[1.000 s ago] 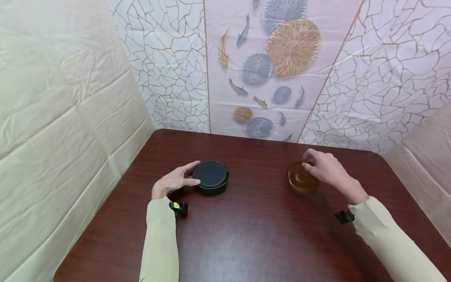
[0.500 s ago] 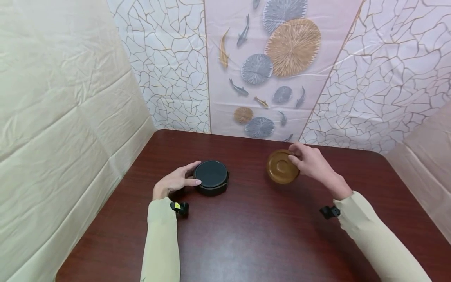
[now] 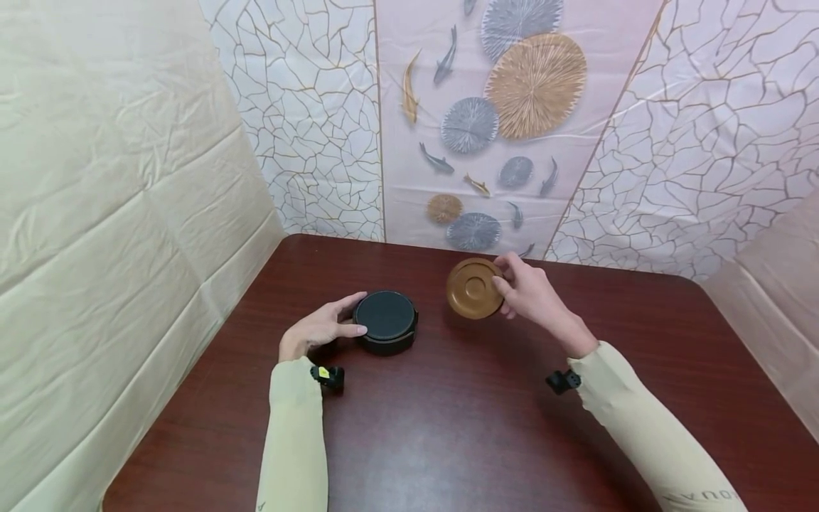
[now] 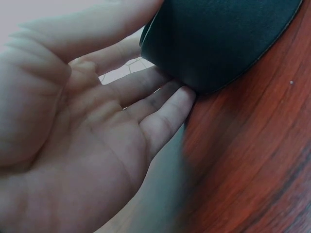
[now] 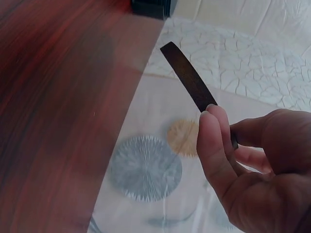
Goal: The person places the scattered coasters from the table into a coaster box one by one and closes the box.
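My left hand (image 3: 315,329) holds the left side of a round black case (image 3: 384,316) with a stitched-looking flat top, which rests on the table. In the left wrist view, fingertips (image 4: 183,97) lie against the dark curved wall (image 4: 218,48) of the case. My right hand (image 3: 536,297) pinches a brown round coaster (image 3: 470,291) by its right edge, between thumb and fingers. The coaster is raised above the table, tilted, with its ringed face toward the head camera. Seen edge-on in the right wrist view, the coaster (image 5: 187,75) looks thin and dark.
The dark red-brown wooden table (image 3: 409,441) has rounded far corners. Behind it hangs a patterned cloth (image 3: 320,128) with fish and round leaf shapes. A plain cream cloth (image 3: 115,213) runs along the left side, and another (image 3: 774,263) along the right.
My right hand has carried the coaster leftward and slightly up toward the black case, turning its ringed face more to the head camera. My left hand and the case stay put.
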{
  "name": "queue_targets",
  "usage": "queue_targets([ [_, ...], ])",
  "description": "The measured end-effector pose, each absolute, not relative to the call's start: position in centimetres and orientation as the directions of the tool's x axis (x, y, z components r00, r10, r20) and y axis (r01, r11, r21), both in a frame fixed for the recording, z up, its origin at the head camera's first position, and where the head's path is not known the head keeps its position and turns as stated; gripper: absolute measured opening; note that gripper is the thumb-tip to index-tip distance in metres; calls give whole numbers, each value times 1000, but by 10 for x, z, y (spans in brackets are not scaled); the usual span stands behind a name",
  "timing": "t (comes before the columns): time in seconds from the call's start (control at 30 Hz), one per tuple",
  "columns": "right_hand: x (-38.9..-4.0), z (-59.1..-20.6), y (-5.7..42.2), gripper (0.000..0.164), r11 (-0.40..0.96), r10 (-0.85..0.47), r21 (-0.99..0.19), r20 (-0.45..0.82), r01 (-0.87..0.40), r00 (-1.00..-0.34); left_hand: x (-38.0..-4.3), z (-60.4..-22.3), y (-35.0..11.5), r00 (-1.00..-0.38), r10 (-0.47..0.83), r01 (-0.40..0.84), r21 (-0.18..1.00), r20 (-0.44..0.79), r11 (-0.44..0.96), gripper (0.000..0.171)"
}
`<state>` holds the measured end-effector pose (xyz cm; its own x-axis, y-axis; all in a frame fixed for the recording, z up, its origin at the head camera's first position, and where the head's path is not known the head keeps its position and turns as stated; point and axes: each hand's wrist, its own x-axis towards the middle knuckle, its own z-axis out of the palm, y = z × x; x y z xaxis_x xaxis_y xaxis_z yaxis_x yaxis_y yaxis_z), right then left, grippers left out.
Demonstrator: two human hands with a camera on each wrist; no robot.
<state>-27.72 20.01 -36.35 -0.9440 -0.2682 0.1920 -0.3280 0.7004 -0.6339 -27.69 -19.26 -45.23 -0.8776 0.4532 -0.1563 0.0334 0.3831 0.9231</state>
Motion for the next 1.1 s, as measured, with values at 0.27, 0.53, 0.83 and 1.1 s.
queue_targets([
  [0.27,-282,-372,170,30,621,-283,-693,236,-365,-930,-279,-450,-191,-871,469,44,928,-146,371,84],
  [0.53,-286,-382,143,28,551,-284,-763,209,-338,-936,-279,-450,-192,-867,479,44,934,-140,354,84],
  [0.83,-287,-390,117,26,499,-312,-805,179,-321,-933,-279,-453,-194,-868,473,32,933,-152,358,83],
  [1.1,-287,-403,95,25,442,-316,-846,165,-299,-934,-279,-454,-193,-868,473,32,932,-154,362,83],
])
